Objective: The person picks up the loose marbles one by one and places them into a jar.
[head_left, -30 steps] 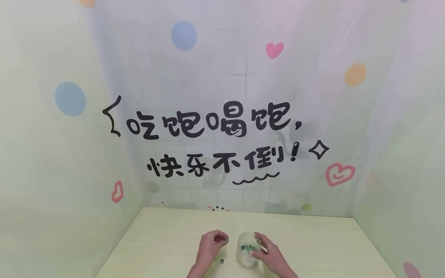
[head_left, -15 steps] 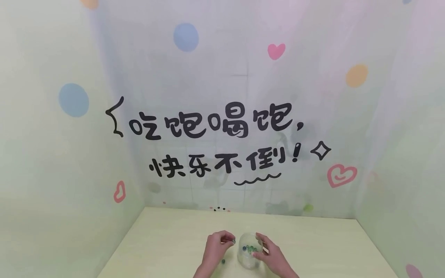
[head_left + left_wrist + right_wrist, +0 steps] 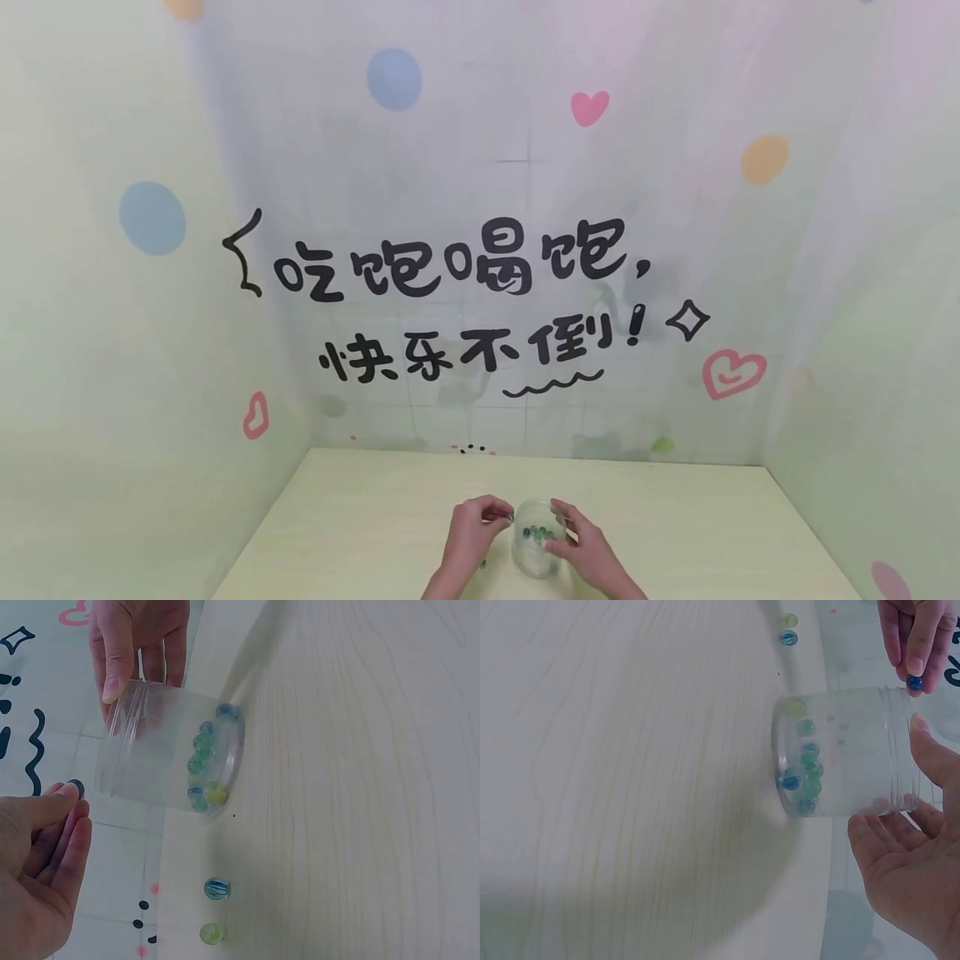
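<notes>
A clear plastic jar [image 3: 537, 560] stands upright on the table, its mouth uncovered. Several glass marbles [image 3: 201, 754], blue, green and yellow, lie at its bottom. My right hand [image 3: 583, 540] holds the jar near the rim, thumb on one side and fingers on the other. Between thumb and fingertips of my left hand [image 3: 472, 532] is pinched a dark blue marble [image 3: 915, 682], right beside the jar's rim. A blue striped marble [image 3: 217, 888] and a yellow-green marble [image 3: 211, 934] rest on the table beside the jar; in the head view the left wrist mostly covers them.
The pale wood-grain table [image 3: 390, 492] reaches back to a printed curtain [image 3: 480, 167] with black lettering, dots and hearts. Curtain walls also enclose the left and right sides.
My left hand has moved right with the dark blue marble, from a little left of the jar up to its rim. The right hand and the jar stay almost in place.
</notes>
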Demonstrator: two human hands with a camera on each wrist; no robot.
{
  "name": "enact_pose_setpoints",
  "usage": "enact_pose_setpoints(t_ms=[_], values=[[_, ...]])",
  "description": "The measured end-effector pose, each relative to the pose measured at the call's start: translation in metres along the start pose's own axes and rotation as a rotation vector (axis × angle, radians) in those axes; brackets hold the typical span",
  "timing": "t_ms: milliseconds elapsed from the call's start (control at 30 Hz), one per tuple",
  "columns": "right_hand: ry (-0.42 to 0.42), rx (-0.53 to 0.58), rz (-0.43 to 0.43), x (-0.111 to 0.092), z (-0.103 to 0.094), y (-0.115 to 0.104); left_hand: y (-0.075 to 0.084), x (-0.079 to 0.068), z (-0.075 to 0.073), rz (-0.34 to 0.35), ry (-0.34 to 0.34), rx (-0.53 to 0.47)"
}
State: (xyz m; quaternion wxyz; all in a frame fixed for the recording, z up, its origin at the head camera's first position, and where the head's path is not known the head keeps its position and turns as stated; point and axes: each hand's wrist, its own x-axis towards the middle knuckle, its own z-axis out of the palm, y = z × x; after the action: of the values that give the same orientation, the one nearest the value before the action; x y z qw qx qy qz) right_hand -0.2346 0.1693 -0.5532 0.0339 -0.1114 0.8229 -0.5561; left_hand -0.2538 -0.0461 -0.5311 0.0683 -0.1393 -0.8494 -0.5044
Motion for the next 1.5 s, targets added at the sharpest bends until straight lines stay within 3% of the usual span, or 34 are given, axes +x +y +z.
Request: enact_pose_setpoints(t_ms=[333,1200,1500], values=[[-0.008,0.000,-0.014,-0.002,0.000,0.002,0.002,0.000,0.006,-0.021,-0.021,0.008],[-0.014,0.005,-0.021,0.002,0.000,0.004,0.012,0.004,0.014,0.032,-0.051,0.024],[-0.003,0.006,-0.029,0.000,0.001,0.003,0.008,0.004,0.014,0.032,-0.054,0.020]])
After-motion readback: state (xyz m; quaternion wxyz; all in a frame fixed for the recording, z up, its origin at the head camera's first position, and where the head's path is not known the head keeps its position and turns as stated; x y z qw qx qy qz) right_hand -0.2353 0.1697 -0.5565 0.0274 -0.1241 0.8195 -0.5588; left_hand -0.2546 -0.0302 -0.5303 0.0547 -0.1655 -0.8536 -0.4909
